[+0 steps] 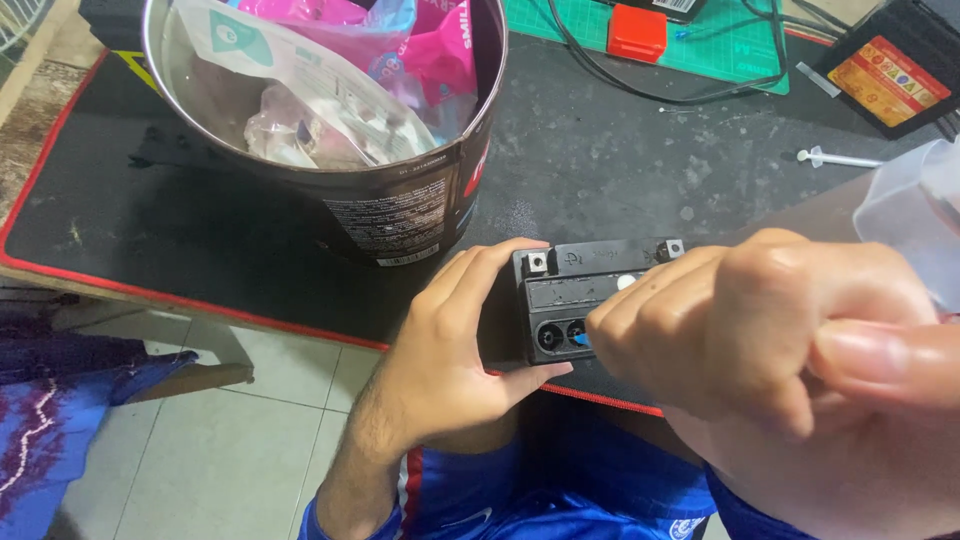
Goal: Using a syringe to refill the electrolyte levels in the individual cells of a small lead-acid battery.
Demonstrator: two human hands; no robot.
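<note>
Battery point(580, 290) steadied at counter point(600, 160) edge by left hand point(450, 350), grip wrapped on its side; right hand point(760, 340) grip pinched over blue-tipped fill ports point(565, 335) just beneath, demanding careful aim.

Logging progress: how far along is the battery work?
Done: battery sits at the mat edge, top ports exposed. In hand: left hand steadies its side; right hand works at the ports, fingertips hiding what it holds. Left: two ports look open; the rest are hidden.

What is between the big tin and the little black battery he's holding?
Only bare black mat lies between the tin and the battery, apart from the left hand gripping the battery's near side, in the head view.
</note>
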